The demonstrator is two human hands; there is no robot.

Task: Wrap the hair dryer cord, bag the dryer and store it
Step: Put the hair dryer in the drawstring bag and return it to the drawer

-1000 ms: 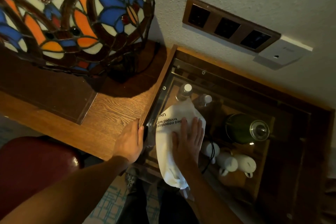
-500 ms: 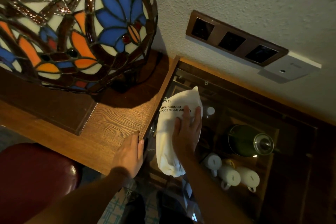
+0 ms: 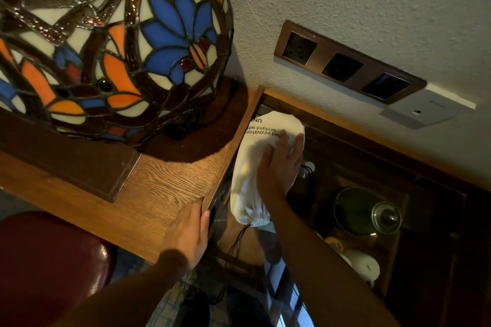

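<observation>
A white drawstring bag [image 3: 248,167] with black upside-down lettering lies on the glass top [image 3: 345,151] of a recessed cabinet, right beside the wooden desk [image 3: 164,183]. Its far end reaches almost to the wall. The hair dryer is hidden inside it. My right hand [image 3: 279,170] presses down on the bag, fingers spread over its upper half. The gathered mouth of the bag points toward me, and black drawstrings [image 3: 239,239] trail from it. My left hand [image 3: 188,233] holds the desk's corner edge, fingers draped over it.
A large stained-glass lamp [image 3: 106,42] fills the desk's left side. Three wall sockets [image 3: 342,66] sit above the cabinet. Under the glass are a green kettle [image 3: 356,210], white cups [image 3: 364,265] and a bottle cap [image 3: 309,166]. A red chair [image 3: 47,268] stands lower left.
My right hand has slid the white bag away from me along the glass toward the wall. My left hand stays on the desk edge.
</observation>
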